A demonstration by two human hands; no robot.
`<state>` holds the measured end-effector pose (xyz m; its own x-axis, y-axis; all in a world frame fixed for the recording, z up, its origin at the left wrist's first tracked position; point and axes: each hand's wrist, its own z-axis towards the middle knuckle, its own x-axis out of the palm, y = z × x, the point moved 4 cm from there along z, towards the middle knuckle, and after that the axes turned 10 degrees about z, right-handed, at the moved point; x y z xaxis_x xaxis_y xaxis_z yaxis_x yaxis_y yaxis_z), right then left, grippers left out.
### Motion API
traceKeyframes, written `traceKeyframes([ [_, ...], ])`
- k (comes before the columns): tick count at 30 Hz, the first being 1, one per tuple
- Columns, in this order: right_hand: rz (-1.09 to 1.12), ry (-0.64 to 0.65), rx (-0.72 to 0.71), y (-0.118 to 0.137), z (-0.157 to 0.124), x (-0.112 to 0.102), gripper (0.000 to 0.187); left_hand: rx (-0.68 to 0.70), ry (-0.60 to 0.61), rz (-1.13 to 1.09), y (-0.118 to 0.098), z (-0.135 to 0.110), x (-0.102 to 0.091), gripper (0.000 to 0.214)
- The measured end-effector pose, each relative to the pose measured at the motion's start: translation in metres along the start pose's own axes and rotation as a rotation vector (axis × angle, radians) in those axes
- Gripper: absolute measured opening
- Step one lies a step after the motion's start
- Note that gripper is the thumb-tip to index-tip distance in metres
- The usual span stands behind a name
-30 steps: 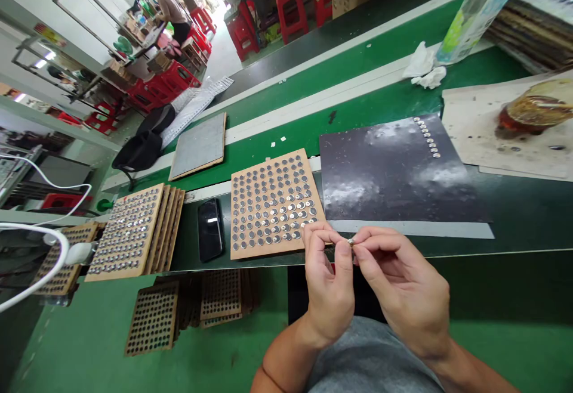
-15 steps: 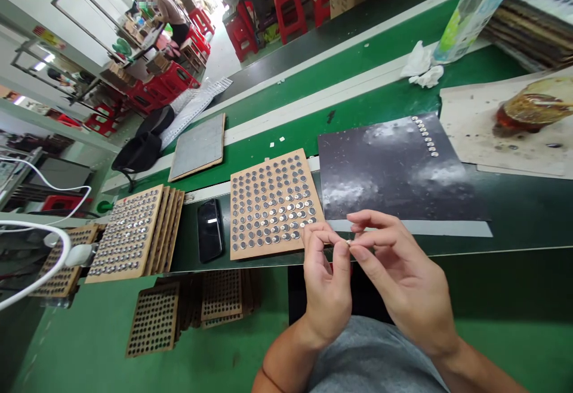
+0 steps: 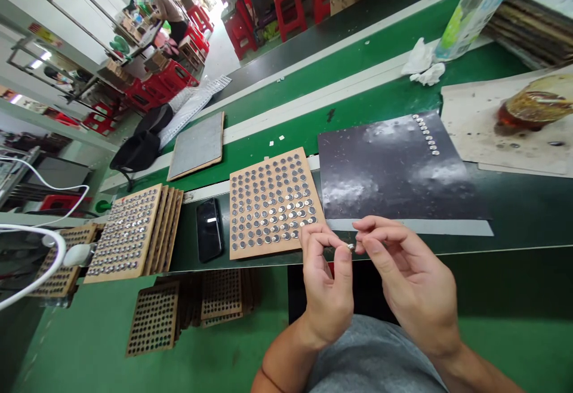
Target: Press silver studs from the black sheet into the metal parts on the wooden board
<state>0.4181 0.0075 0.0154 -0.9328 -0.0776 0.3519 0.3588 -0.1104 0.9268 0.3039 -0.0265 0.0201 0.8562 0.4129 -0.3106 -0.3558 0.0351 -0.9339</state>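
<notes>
My left hand (image 3: pixel 326 279) pinches a tiny silvery metal part (image 3: pixel 350 246) between thumb and fingertips, just below the bench's near edge. My right hand (image 3: pixel 405 277) is beside it, its fingertips touching the same part while the other fingers curl loosely. Just beyond my left hand lies a brown perforated board (image 3: pixel 273 202) filled with small round metal discs. A dark mottled sheet (image 3: pixel 394 169) lies to its right, with a short row of small silvery parts (image 3: pixel 427 135) near its far edge.
A black phone (image 3: pixel 209 228) lies left of the board. A stack of filled boards (image 3: pixel 134 229) sits further left, with empty boards (image 3: pixel 154 318) on a lower shelf. A jar (image 3: pixel 532 107) on stained cardboard is at right. A person works at a distant bench.
My right hand loosened from a tight pinch; its fingers spread a little while its tips stayed at the small part. My left hand kept its grip in place.
</notes>
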Motion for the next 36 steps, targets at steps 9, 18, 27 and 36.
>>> traceKeyframes([
  [9, 0.026, 0.099, 0.048, 0.003, 0.003, 0.004, 0.009, 0.017, 0.024, 0.006, -0.001, 0.000, -0.001, 0.017],
  [18, 0.099, 0.049, 0.248, -0.019, 0.006, -0.015, 0.015, -0.107, 0.144, -0.118, 0.009, 0.005, 0.002, 0.024],
  [27, -0.450, -0.102, -0.052, -0.024, 0.031, -0.053, 0.018, -0.281, -0.100, 0.709, 0.043, 0.033, -0.031, 0.018],
  [36, -0.669, -0.153, -0.140, -0.025, 0.038, -0.063, 0.028, -0.328, -0.087, 0.991, 0.056, 0.049, -0.012, 0.016],
])
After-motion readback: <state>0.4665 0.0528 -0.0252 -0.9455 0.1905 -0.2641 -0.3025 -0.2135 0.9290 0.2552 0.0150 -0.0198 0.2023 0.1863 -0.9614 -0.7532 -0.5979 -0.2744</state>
